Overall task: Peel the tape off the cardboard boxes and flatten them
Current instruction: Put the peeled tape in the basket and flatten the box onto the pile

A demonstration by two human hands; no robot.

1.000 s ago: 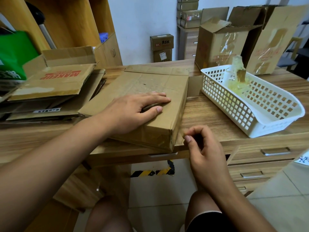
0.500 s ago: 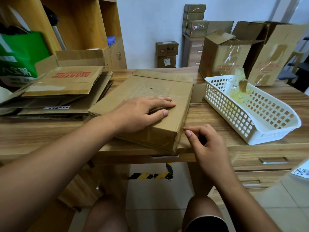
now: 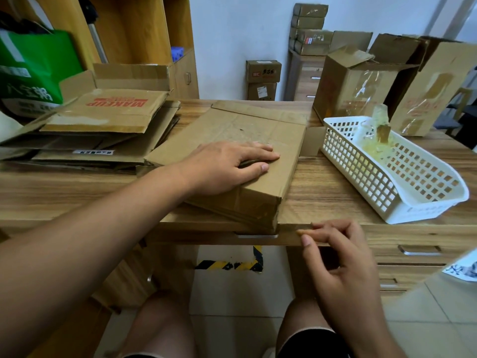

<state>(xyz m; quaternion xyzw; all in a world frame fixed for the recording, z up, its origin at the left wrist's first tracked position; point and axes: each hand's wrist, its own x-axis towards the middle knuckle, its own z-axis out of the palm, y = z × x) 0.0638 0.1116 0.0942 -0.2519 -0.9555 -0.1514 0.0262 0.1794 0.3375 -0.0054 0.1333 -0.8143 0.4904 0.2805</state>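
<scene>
The flat brown cardboard box (image 3: 240,127) is lying on the wooden desk (image 3: 330,182) near the middle of the view, its near right corner reaching the desk's front edge. The left hand (image 3: 227,164) is pressing down on the box's top with fingers straight and together, the thumb spread toward the near side, pointing to three o'clock.

The right hand (image 3: 340,259) is hovering at five o'clock from the box, just off the desk's front edge. Its thumb and forefinger are pinching the end of what looks like a strip of clear tape (image 3: 294,215) running back to the box's near right corner, while the other fingers are curling loosely.

At three o'clock from the box, close beside it, the white plastic lattice basket (image 3: 366,177) is sitting with a crumpled wad of yellowish peeled tape (image 3: 374,148) in its far end. At nine to ten o'clock a stack of flattened brown cardboard sheets (image 3: 103,117) is lying – the top one printed in red. At one o'clock two tall open cardboard boxes (image 3: 346,89) are standing behind the basket.
</scene>
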